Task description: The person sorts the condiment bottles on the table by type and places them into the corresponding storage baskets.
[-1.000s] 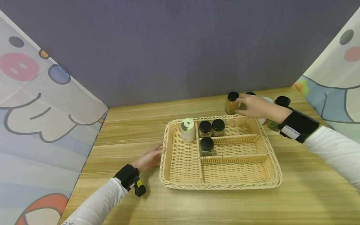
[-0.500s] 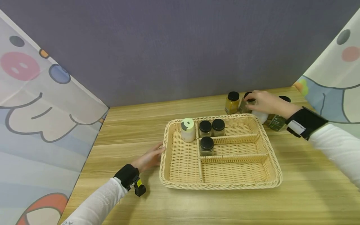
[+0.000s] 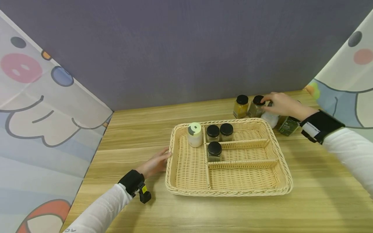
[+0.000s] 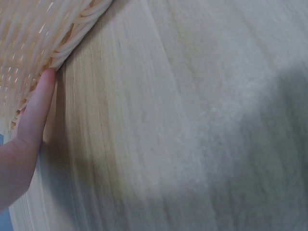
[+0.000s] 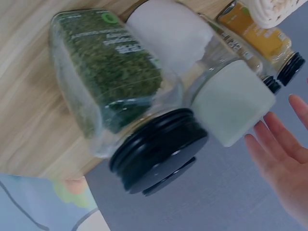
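Note:
My left hand (image 3: 153, 164) touches the left side of a wicker basket (image 3: 169, 176); in the left wrist view a straight finger (image 4: 39, 103) lies along the woven wall. Behind the basket, my right hand (image 3: 278, 103) reaches over a row of spice jars, its fingertips close to the black lid of a brownish spice jar (image 3: 255, 111). The right wrist view shows relaxed fingers beside a white-lidded jar of white contents (image 5: 168, 36). Nearby stand a green herb jar (image 5: 115, 67) and a yellow spice jar (image 3: 240, 108).
Inside the basket, a pale-lidded bottle (image 3: 195, 137) stands in the long left compartment. Two black-lidded jars (image 3: 226, 132) are in the back right compartment, and another jar (image 3: 214, 152) is in the middle one. A dark partition (image 3: 186, 58) rises behind the wooden table (image 3: 131, 129).
My right hand has moved right from beside the yellow jar, over the brownish jar toward the white-lidded one. The left hand and the basket have stayed put.

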Available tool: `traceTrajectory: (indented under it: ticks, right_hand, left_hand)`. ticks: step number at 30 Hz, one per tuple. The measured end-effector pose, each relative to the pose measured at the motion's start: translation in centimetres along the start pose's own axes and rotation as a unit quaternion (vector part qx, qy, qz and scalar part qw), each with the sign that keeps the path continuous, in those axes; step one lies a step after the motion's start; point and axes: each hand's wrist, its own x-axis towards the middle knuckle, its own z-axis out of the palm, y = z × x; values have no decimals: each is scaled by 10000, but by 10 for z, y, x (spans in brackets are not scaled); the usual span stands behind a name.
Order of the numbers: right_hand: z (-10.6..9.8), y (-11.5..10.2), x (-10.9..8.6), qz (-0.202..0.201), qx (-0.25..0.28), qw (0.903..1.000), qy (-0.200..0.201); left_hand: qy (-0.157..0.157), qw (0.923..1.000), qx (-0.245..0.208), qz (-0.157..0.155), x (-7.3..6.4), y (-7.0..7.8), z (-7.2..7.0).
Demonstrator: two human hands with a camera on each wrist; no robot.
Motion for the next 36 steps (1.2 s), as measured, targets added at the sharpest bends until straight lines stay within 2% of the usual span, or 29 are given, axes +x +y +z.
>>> traceTrajectory:
  ticks: [10,17,36]
  right_hand:
    - [1,14,-2,59,-137,9998,117]
    - [3,21,-3,206,-85,9996,-195]
    - [12,25,-4,284,-2,9985,-460]
  left_hand:
    - [59,9999,-89,-3,2,-1,2]
    - [102,9999,-72,4,2,0,2]
    - [63,10000,-28,-15,2,-1,2]
